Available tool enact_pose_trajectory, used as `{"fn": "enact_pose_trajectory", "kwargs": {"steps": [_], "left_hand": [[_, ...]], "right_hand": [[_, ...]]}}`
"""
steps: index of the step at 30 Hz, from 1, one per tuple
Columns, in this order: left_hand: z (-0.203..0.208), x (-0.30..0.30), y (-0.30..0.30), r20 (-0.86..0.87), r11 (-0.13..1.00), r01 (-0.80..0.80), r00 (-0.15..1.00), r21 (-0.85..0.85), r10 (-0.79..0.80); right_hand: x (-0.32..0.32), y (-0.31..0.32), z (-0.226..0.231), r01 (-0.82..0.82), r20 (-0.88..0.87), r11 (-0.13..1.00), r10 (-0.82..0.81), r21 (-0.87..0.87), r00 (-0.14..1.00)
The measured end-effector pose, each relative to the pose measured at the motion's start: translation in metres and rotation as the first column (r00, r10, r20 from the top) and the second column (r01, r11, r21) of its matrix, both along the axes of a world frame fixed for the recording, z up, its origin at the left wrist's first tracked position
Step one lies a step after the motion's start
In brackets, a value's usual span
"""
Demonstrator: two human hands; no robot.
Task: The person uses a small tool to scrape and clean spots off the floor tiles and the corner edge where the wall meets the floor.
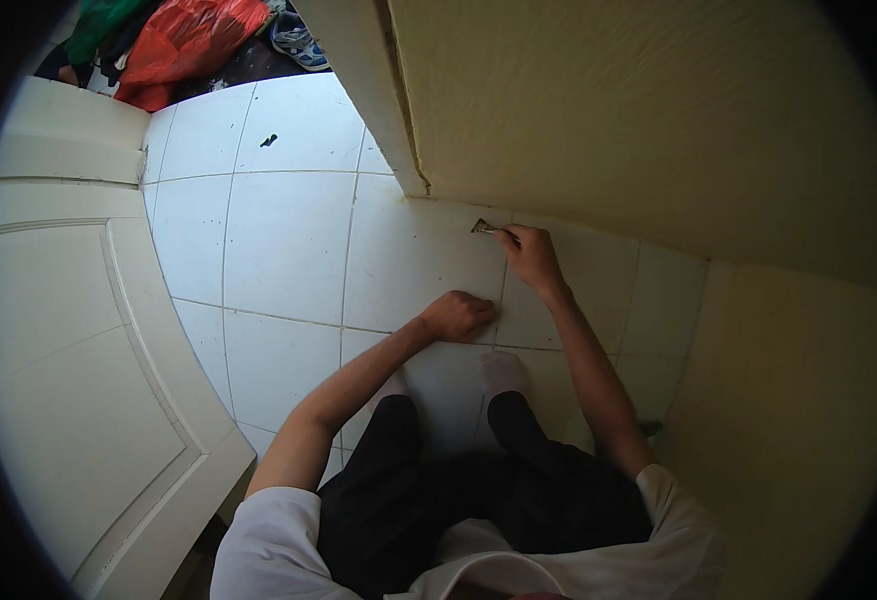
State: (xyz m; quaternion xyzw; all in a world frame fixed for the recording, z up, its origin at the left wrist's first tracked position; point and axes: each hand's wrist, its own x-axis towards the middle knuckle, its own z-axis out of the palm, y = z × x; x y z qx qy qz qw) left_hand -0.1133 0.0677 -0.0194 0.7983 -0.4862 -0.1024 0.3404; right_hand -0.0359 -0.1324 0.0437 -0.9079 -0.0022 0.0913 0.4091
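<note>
Nearest me, my left hand is down by the tiles, fingers curled in; I can't tell whether they enclose anything. Just beyond, my right hand pinches a small flat-ended tool by its handle, its wide dark end pointing left past the fingertips, near the wall's foot. I can't make out lettering on it. White tiled floor spreads between a panelled door and a yellowish wall; farthest off, a red plastic bag sits beside a shoe.
</note>
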Motion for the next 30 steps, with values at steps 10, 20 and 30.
{"fn": "enact_pose_trajectory", "kwargs": {"steps": [10, 20, 30], "left_hand": [[0.001, 0.002, -0.008, -0.019, 1.0, 0.019, 1.0, -0.003, -0.019], [0.0, 0.006, -0.007, 0.015, 0.999, 0.013, 1.0, -0.052, -0.012], [0.002, 0.004, -0.003, -0.002, 1.0, 0.013, 1.0, -0.01, -0.014]], "right_hand": [[0.01, 0.034, -0.033, 0.003, 0.069, 0.996, -0.01, 0.092, 0.998], [0.027, 0.061, -0.026, 0.045, -0.036, 0.996, -0.043, 0.077, 0.998], [0.02, 0.054, -0.018, 0.109, -0.129, 0.993, -0.102, 0.05, 0.986]]}}
